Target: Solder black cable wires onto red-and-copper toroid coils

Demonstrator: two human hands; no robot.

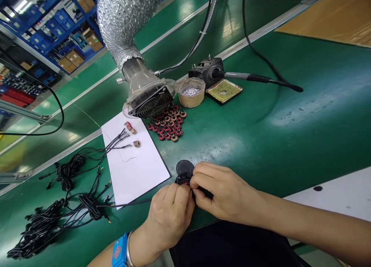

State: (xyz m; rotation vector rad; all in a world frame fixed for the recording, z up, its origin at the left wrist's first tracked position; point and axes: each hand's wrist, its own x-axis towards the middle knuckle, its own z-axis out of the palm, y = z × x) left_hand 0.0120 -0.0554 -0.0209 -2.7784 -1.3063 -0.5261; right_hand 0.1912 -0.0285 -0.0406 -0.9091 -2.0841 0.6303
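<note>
My left hand (171, 213) and my right hand (224, 189) meet at the green table's near side, fingers pinched together. Between them is a small black round part (184, 167) with a flat disc standing out on its far side. A bit of red shows inside it, close to my fingertips; the fingers hide the rest. From beside my left hand a black cable (136, 202) runs left to the cable bundles. A white board (139, 178) lies to the left, bearing stripped cable ends and a few small wound coils (136, 143).
Black cable bundles (37, 230) lie at the left. A fume extractor hood (145, 85) hangs above a pile of red-and-copper ring coils (171, 124). Behind stand a solder pot (191, 97), a soldering iron (243, 77) in its holder, and a yellow sponge tray (224, 90).
</note>
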